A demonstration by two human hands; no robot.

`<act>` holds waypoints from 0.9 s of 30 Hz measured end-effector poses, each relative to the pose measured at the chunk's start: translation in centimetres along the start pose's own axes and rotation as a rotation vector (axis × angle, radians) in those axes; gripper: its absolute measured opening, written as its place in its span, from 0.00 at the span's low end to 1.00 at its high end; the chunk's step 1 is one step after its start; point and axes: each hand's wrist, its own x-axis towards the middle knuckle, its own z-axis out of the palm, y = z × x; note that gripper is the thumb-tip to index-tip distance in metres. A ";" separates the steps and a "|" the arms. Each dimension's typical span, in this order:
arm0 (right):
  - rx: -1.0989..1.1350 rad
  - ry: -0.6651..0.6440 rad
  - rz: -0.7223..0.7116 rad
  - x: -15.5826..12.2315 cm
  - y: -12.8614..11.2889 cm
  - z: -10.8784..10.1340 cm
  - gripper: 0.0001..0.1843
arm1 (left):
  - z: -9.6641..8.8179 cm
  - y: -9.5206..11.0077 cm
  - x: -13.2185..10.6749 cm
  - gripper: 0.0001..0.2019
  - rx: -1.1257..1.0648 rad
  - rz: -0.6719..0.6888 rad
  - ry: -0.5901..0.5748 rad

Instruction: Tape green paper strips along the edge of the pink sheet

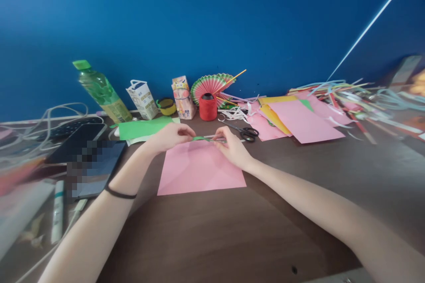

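Both hands meet above the far edge of a pink paper sheet (199,169) lying on the brown table (232,230). My left hand (171,136) pinches one end of a thin green paper strip (202,138). The other end, together with a pale thin stick, is pinched by my right hand (232,146). The strip runs level between the two hands, just above the pink sheet. A black band circles my left wrist.
Black scissors (247,132) lie just behind my right hand. A green sheet (142,127), a green bottle (101,91), small cartons, a red thread spool (207,107) and a paper fan stand at the back. Pink and yellow sheets (299,121) and loose strips fill the right; a phone and cables lie left.
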 end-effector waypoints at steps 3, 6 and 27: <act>0.010 0.002 0.016 0.0 -0.1 -0.1 0.10 | -0.2 -0.2 0.0 0.12 -0.003 0.000 0.001; 0.024 0.101 -0.029 0.1 0.0 -0.2 0.10 | 0.4 -0.8 0.3 0.11 -0.053 -0.042 0.027; -0.611 0.467 -0.318 1.0 0.4 -2.8 0.04 | 5.9 -0.7 1.3 0.04 -0.627 -0.302 0.071</act>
